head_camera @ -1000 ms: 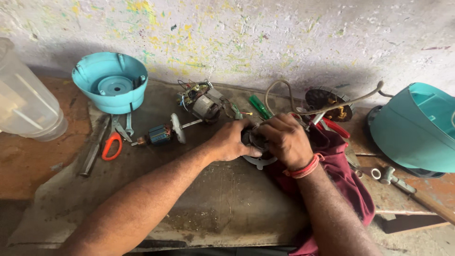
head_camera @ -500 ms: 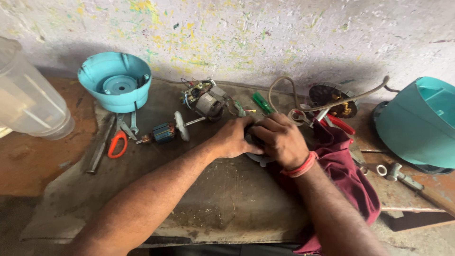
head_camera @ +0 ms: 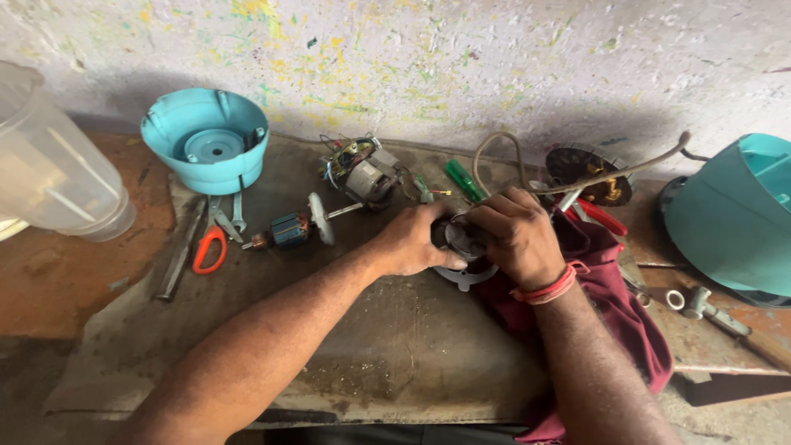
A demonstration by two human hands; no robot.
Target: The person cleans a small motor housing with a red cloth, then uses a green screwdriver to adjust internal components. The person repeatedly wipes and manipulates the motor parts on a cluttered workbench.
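Note:
Both hands close around a small dark round part (head_camera: 459, 239) with a pale grey flange, resting on the worn bench (head_camera: 362, 346). My left hand (head_camera: 412, 241) grips its left side, and my right hand (head_camera: 515, 235), with a red thread band at the wrist, covers its top and right side. Left of the hands lies a motor rotor (head_camera: 290, 228) with a white fan disc. Behind it sits a motor stator (head_camera: 362, 175) with loose wires. A green-handled screwdriver (head_camera: 464, 180) lies just beyond my fingers.
A turquoise bowl-shaped housing (head_camera: 206, 140) stands at the back left, a clear plastic jar (head_camera: 49, 169) far left. Orange-handled pliers (head_camera: 208, 247) and spanners (head_camera: 229, 213) lie beside them. A maroon cloth (head_camera: 614, 313) is under my right arm, a turquoise base (head_camera: 733, 214) at right, a black disc (head_camera: 587, 169) behind.
The hands stay on the dark part and shift only slightly. The view has dipped a little, so the bench contents sit a bit higher in the picture.

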